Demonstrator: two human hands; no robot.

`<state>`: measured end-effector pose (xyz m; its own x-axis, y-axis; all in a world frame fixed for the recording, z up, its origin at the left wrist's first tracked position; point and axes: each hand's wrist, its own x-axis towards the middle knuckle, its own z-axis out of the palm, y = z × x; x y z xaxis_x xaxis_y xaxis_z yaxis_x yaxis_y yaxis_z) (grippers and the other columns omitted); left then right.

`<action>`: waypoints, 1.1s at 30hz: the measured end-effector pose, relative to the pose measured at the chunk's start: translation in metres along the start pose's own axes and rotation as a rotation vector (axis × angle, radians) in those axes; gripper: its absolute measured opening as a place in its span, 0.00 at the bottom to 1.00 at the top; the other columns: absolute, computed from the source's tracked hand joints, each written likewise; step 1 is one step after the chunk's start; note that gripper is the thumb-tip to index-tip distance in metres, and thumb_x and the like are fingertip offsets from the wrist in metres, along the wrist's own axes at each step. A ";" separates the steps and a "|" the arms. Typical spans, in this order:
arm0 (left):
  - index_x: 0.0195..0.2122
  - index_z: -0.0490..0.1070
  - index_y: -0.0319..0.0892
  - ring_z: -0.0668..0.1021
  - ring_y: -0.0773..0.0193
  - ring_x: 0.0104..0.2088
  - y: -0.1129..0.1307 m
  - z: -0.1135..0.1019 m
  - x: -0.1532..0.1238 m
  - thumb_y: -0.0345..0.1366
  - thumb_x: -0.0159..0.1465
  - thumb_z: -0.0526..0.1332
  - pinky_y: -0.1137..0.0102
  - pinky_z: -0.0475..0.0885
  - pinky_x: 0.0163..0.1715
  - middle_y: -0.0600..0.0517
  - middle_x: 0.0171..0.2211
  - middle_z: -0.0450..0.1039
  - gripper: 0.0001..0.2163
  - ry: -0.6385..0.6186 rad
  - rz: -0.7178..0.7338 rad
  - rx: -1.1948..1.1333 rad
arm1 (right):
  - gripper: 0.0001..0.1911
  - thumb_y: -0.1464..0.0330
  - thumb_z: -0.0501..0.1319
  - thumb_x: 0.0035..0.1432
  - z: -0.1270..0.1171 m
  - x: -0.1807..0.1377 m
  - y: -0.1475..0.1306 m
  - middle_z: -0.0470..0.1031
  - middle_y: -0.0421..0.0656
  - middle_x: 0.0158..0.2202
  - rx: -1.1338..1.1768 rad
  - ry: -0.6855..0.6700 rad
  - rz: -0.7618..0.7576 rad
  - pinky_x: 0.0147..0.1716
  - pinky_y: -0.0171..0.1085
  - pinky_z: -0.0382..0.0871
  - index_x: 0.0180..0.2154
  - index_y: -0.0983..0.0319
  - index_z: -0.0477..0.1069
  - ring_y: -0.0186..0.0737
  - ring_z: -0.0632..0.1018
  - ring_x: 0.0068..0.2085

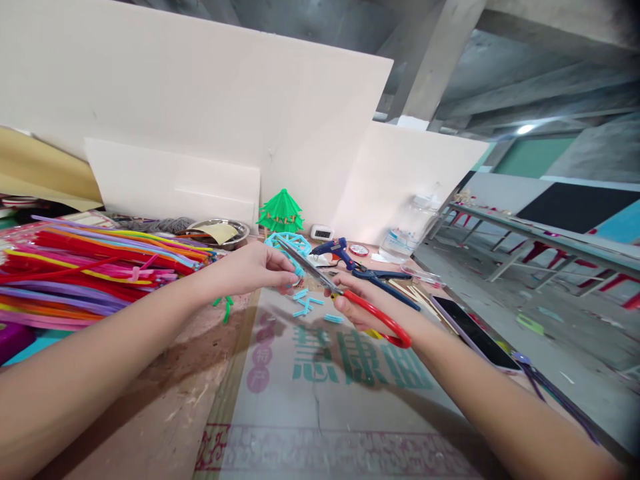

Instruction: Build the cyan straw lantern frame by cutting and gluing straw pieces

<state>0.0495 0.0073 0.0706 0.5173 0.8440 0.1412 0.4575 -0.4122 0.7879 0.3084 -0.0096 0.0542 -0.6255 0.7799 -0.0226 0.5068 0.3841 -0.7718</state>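
Note:
My left hand (267, 267) pinches at the middle of the work area, its fingertips closed on a light blue pipe cleaner (299, 271) that is mostly hidden. My right hand (360, 300) grips scissors (383, 317) with red handles. Their blades point up and left, passing just right of my left fingertips; whether they touch the pipe cleaner I cannot tell. Below the hands lie several short cut light blue pieces (306, 305). Behind them is a round light blue openwork form (287, 241), partly covered by my left hand and the blades.
Many coloured pipe cleaners (90, 273) are heaped at left, by a metal bowl (235, 230). A green tree (281, 212) stands at the back, near a small clock (322, 232). Right are a glue gun (340, 250), pliers (383, 275), a plastic bottle (400, 243) and a phone (473, 333).

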 end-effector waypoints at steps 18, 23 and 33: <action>0.40 0.74 0.41 0.76 0.61 0.32 -0.047 0.035 0.017 0.45 0.63 0.54 0.71 0.67 0.31 0.52 0.30 0.76 0.15 0.056 -0.006 0.369 | 0.26 0.65 0.58 0.57 0.046 0.005 0.015 0.70 0.47 0.45 -0.657 -0.025 -0.085 0.42 0.41 0.66 0.58 0.53 0.63 0.46 0.74 0.43; 0.51 0.66 0.40 0.74 0.57 0.49 -0.070 0.065 0.018 0.35 0.68 0.46 0.68 0.67 0.45 0.45 0.51 0.72 0.15 0.108 0.156 0.608 | 0.25 0.62 0.56 0.59 0.048 0.006 0.018 0.67 0.49 0.45 -0.684 -0.036 -0.138 0.45 0.44 0.66 0.59 0.54 0.62 0.48 0.72 0.46; 0.34 0.67 0.42 0.74 0.62 0.29 -0.040 0.058 0.011 0.42 0.68 0.48 0.71 0.61 0.27 0.53 0.29 0.72 0.13 0.212 0.040 0.580 | 0.15 0.60 0.58 0.60 0.036 0.009 0.020 0.71 0.47 0.41 -0.556 0.085 -0.173 0.40 0.39 0.64 0.46 0.58 0.73 0.42 0.73 0.40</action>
<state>0.0785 0.0129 0.0055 0.4147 0.8491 0.3273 0.7901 -0.5144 0.3335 0.2918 -0.0127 0.0162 -0.6891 0.7105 0.1428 0.6507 0.6934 -0.3096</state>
